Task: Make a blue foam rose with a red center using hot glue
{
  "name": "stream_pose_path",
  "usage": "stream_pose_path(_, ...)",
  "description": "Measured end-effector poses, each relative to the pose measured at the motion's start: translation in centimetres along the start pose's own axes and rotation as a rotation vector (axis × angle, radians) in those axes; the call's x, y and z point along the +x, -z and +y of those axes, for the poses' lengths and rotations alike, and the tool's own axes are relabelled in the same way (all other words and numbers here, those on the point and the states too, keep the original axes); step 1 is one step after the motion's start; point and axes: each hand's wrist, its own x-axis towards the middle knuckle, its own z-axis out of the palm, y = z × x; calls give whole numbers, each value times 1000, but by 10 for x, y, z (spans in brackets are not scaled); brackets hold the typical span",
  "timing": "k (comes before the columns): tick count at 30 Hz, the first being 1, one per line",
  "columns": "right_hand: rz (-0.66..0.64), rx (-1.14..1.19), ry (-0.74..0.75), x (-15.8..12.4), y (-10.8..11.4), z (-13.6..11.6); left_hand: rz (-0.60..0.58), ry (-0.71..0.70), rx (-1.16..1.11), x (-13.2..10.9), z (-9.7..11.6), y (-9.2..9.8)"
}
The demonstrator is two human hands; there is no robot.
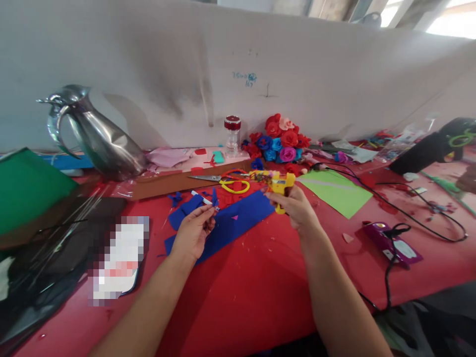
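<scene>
My left hand (194, 229) pinches a small blue piece (214, 197), which looks like cut paper or felt, between thumb and fingertips. In my right hand (297, 207) is a yellow glue gun (284, 182), its nozzle end pointing left. A wide blue strip (247, 214) lies on the red table under and between both hands, with a tiny pink scrap on it. More blue material (183, 210) and a white stick (201, 197) lie just behind my left hand. Scissors with yellow handles (235, 187) rest beyond, blades to the left.
A steel jug (100, 134) stands at the back left, and a phone (121, 258) lies below it. Behind are a red-lidded jar (232, 136) and a bunch of flowers (284, 141). A green sheet (338, 191), cables and a purple box (390, 243) lie right. Another person's hand (467, 179) shows far right.
</scene>
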Motion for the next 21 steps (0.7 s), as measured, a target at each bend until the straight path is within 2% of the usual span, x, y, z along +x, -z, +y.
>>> stream_pose_path(3, -241, -99, -43, -6, -12, 0, 9, 22, 8, 1, 0, 1)
stream_pose_path(6, -373, -154, -39, -6, -15, 3, 11, 31, 7, 1, 0, 1)
stream_pose_path(11, -442, -217, 1, -3, -18, 10, 1, 34, 8, 3, -1, 3)
stream_pose_path(15, -482, -265, 104, -3, -20, 11, -11, 27, 36, 4, -2, 4)
stream_pose_path(21, -466, -370, 174, -3, -20, 13, -19, 20, 44, 3, -1, 4)
